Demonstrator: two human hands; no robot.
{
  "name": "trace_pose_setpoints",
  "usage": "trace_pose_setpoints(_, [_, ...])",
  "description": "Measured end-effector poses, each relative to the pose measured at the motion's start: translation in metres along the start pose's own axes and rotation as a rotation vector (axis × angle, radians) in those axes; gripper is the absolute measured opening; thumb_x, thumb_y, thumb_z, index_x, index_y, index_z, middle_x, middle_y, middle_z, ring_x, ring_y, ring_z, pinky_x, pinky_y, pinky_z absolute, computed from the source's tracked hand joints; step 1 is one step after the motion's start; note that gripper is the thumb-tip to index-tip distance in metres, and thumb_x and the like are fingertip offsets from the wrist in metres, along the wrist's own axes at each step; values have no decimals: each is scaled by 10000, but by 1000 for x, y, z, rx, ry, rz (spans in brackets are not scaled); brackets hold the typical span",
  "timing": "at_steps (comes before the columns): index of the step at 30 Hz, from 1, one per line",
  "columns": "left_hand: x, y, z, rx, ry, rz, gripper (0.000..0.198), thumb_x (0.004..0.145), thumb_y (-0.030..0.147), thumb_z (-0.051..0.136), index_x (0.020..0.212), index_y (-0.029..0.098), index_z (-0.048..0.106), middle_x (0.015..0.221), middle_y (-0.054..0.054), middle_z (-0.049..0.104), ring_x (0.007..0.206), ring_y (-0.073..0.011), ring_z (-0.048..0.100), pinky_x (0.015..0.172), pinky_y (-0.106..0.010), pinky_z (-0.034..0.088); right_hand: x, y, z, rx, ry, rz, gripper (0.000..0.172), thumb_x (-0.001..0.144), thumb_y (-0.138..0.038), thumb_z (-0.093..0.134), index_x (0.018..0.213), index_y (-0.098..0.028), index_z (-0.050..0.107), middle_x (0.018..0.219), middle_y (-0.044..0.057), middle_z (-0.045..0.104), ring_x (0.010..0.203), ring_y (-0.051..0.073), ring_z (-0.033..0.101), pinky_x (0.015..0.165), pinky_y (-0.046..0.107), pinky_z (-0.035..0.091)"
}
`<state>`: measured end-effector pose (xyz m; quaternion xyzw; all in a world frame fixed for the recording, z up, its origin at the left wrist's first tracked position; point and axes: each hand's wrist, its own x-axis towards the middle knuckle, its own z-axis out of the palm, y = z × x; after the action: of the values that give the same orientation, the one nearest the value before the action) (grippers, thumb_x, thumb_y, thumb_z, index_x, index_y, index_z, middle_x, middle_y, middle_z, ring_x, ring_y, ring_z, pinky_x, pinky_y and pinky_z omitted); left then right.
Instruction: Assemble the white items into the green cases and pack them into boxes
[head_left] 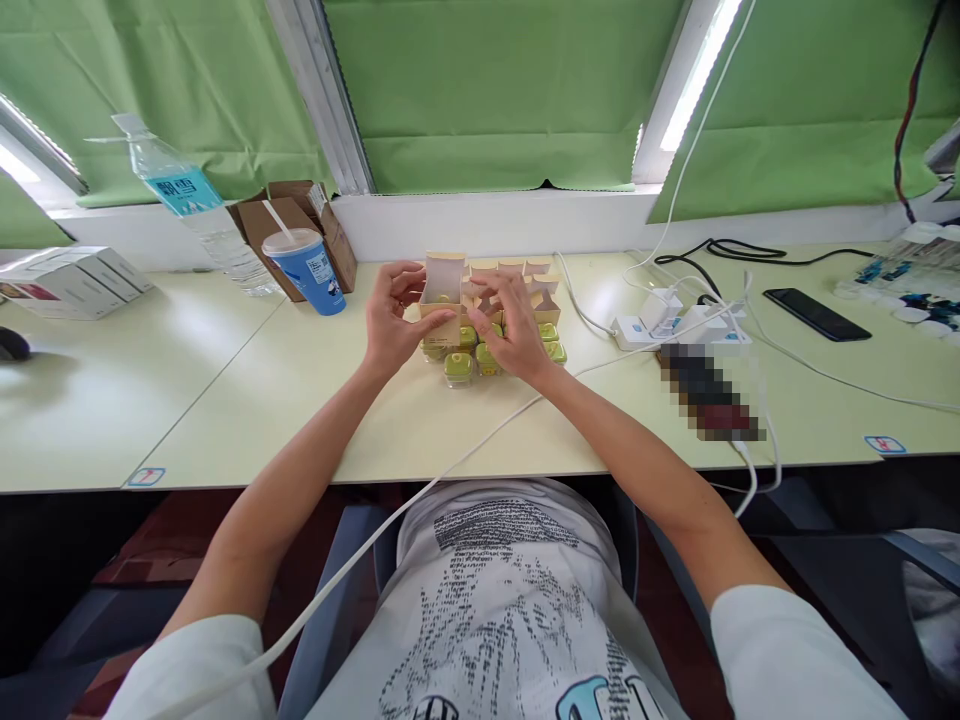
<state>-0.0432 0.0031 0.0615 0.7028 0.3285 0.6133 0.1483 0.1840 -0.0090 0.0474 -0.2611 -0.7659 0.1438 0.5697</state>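
My left hand (396, 318) grips a small open tan cardboard box (442, 290), thumb and fingers pinched on its left side. My right hand (511, 330) touches the same box from the right, fingers curled at its edge. Below and between the hands lie several small clear containers with green contents (459, 367). Behind them stand more open tan boxes (525, 272) in a row on the pale table (300, 400).
A blue cup with straw (307, 268), a tilted water bottle (195, 205) and a brown carton (300, 215) stand at the back left. White boxes (71, 282) lie far left. A power strip (660, 320), cables and a black phone (816, 313) lie right.
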Motion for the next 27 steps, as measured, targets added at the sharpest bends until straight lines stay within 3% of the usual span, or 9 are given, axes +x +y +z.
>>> trace_pose_setpoints(6, [-4,-1,11,-148,2,57,592,810,793,934,1029,263,790,1192,-93,790,1135,-282,784,966,-426,656,0,-9,1,165,-137,102,605,1047,-726,698,1473,-296,706,1458,128,672,1193,270,692,885,403,713])
trace_pose_setpoints(9, [-2,-2,10,-207,-79,71,541,889,768,884,1092,267,856,1258,-117,795,1194,-286,785,951,-401,669,1,-11,0,217,-94,181,600,999,-771,724,1366,-295,732,1425,124,706,1087,251,717,847,404,718])
trace_pose_setpoints(12, [-1,-4,8,-196,-138,62,444,924,668,905,1168,298,897,1305,-126,759,1227,-278,776,928,-371,688,4,-8,-1,275,-21,220,586,963,-808,739,1261,-305,707,1445,114,709,1081,241,743,937,423,703])
trace_pose_setpoints(14, [-2,-5,8,-152,-126,52,404,891,613,955,1155,311,912,1278,-114,726,1191,-259,775,897,-347,700,7,-6,-2,353,42,230,571,943,-802,770,1233,-324,652,1349,84,740,1081,242,761,961,435,685])
trace_pose_setpoints(19, [-5,-3,11,-81,-129,48,436,862,609,974,1140,282,901,1270,-101,688,1115,-225,774,901,-343,723,11,-6,-4,443,103,259,506,954,-759,784,1143,-299,692,1051,37,746,1011,237,763,872,414,659])
trace_pose_setpoints(22, [-6,-2,11,-80,-126,46,480,846,612,985,1121,242,852,1253,-94,706,1087,-214,787,920,-345,721,11,-7,-5,414,71,283,534,919,-772,816,1026,-255,738,1093,69,790,1056,235,747,905,415,669])
trace_pose_setpoints(27, [-7,2,10,-130,-125,29,585,868,600,975,1300,291,728,1308,-62,781,997,-174,811,899,-314,709,11,-4,-3,401,31,311,512,914,-747,814,1080,-262,813,1176,80,845,1088,248,767,937,448,705])
